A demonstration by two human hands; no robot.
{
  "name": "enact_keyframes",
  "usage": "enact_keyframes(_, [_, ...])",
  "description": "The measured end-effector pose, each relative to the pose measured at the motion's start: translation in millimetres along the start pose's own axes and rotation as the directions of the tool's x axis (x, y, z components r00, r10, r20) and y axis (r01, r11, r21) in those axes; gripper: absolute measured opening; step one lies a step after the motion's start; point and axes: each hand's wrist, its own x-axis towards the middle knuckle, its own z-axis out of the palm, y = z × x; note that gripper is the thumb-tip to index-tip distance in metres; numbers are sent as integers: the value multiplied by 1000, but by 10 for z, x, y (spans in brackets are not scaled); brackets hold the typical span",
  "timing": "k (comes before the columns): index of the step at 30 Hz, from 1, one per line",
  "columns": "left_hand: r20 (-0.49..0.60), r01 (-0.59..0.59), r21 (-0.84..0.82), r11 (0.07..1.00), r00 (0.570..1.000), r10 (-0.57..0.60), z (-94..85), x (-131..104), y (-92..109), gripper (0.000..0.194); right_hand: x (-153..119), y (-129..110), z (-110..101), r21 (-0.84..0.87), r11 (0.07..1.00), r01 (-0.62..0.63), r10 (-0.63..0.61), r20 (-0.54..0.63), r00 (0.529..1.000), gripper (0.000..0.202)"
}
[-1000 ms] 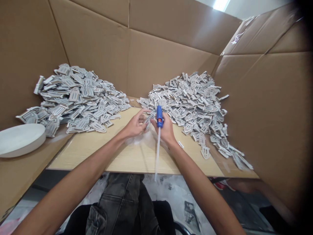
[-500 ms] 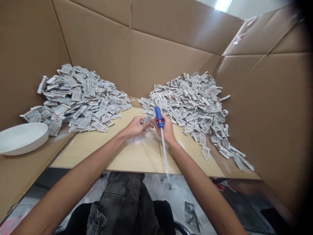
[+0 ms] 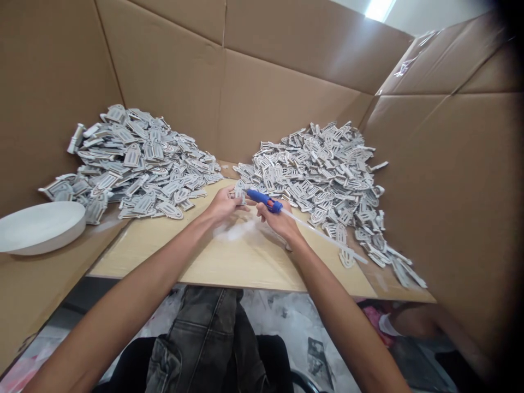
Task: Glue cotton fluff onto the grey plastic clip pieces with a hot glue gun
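My left hand [image 3: 224, 206] pinches a small grey-white slotted piece [image 3: 239, 191] and holds it up over the board. In my right hand [image 3: 279, 218] is a blue glue gun [image 3: 264, 200], its nozzle pointing left at that piece. Whether the nozzle touches it I cannot tell. A long translucent glue stick [image 3: 327, 236] sticks out of the gun's back end, over my right wrist and down to the right. Below my hands, a whitish patch [image 3: 237, 230] shows on the pale board [image 3: 196, 256].
Similar slotted pieces lie in a big left heap [image 3: 143, 158] and a right heap [image 3: 315, 169], which spills toward the front. A white bowl [image 3: 43, 240] stands at the left. Tall cardboard walls [image 3: 286, 93] enclose the table. Another person's leg [image 3: 417, 321] shows at lower right.
The glue gun has swung from upright to nearly level, its nozzle now at the piece in my left hand. The glue stick's tail has swung from my lap to the right.
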Motion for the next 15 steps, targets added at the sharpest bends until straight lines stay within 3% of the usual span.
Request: enact_keyframes(15, [33, -70, 23, 997, 997, 69, 28, -26, 5, 28, -1, -32, 35, -65, 998, -19, 16, -49, 999, 48])
